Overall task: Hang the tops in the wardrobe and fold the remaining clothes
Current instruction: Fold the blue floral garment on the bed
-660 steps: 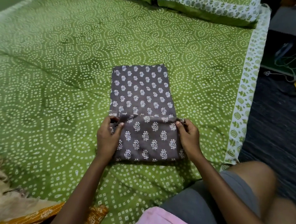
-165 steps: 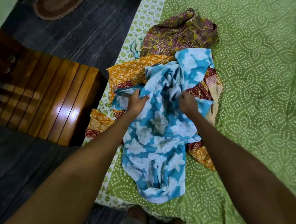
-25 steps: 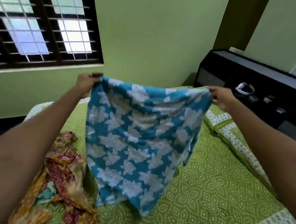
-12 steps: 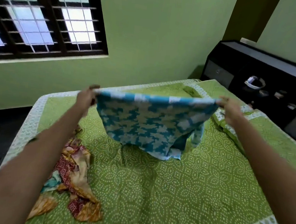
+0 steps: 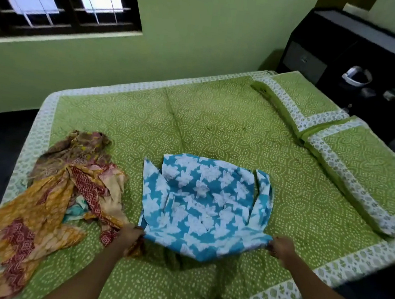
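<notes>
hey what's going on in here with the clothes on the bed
A person is spreading a blue cotton garment with white flowers on the green dotted bedspread. The left hand and right hand each pinch a near corner; the near edge is lifted, the rest lies on the bed. A crumpled heap of orange, red and brown printed clothes lies to the left, unfolded.
</notes>
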Tool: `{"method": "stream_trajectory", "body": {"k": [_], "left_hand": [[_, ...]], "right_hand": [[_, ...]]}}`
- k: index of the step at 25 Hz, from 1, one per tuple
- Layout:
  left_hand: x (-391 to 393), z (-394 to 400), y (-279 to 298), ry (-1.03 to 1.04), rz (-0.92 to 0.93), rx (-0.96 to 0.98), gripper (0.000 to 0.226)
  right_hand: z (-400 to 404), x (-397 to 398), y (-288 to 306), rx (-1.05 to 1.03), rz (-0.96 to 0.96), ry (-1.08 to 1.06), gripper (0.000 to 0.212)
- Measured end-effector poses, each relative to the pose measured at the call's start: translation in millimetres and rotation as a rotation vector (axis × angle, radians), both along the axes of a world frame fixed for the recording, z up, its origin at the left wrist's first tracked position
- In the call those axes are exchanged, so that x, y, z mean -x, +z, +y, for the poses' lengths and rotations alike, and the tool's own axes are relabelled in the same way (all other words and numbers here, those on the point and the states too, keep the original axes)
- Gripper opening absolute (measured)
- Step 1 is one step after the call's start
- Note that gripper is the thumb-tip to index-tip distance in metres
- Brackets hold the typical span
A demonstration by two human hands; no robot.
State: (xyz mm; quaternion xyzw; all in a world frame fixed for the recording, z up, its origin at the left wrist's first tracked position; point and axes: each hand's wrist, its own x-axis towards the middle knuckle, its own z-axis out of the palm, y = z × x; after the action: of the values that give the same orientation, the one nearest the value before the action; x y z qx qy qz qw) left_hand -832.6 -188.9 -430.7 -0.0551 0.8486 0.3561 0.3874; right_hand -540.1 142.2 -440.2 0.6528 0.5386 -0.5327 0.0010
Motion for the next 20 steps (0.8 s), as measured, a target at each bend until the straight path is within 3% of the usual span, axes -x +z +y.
{"method": "stream_trajectory", "body": {"k": [3,6,9,12,15,20], "left_hand": [[-25.5,-6.8,-16.1,0.069,-0.054,0.010,0.015],[-34.1,-2.9,-20.4,0.026,0.042,-0.017,0.007],[-40.3,32.5,1.1,-0.212,0.210,-0.121,0.010],[-55.1,89.1,39.6,-0.545,0.287,-0.280,0.015],[-56.4,130.3,64.9,-0.714,0.353,-0.350,0.030],[-48.5,151.0,82.2,-0.872,0.453,-0.378,0.037]], "right_hand": [[-25.2,-14.6,-14.4,-0.010,-0.079,-0.085,0.016],[-45.2,-6.0,-13.2,-0.179,-0.102,-0.053,0.020],[-68.6,43.8,1.7,-0.490,0.042,0.209,0.009],[-98.0,106.1,27.0,-0.612,0.282,0.502,0.025],[-107.7,135.5,49.9,-0.585,0.469,0.514,0.037],[-91.5,131.9,73.5,-0.575,0.513,0.506,0.045]]}}
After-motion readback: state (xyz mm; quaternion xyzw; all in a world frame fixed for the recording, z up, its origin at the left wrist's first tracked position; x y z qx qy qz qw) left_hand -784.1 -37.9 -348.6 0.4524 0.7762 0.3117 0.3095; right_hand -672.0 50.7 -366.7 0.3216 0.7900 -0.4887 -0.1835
